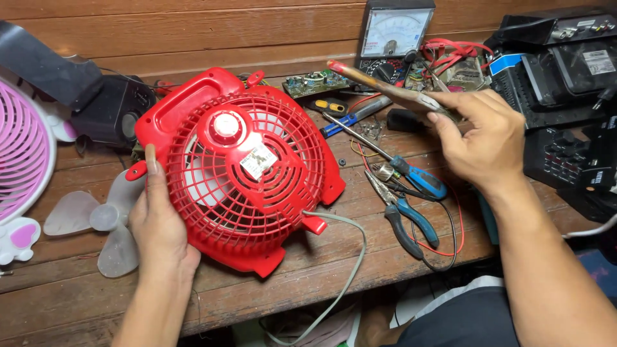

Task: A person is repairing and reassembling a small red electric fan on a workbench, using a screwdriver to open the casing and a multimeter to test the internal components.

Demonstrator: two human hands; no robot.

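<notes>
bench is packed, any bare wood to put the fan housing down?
Bare wood: front edge of the bench, below the clear fan blade, and the strip between the grey cord and the pliers. Crowded: back right, around the screwdriver, meter and black boxes.

fan housing red | pliers blue-handled | fan blade seemingly translucent grey

A red plastic fan housing with a grilled face is tilted up at centre left, a grey cord trailing from its lower edge. A worn, wood-handled tool is held slantwise at upper right.
</notes>
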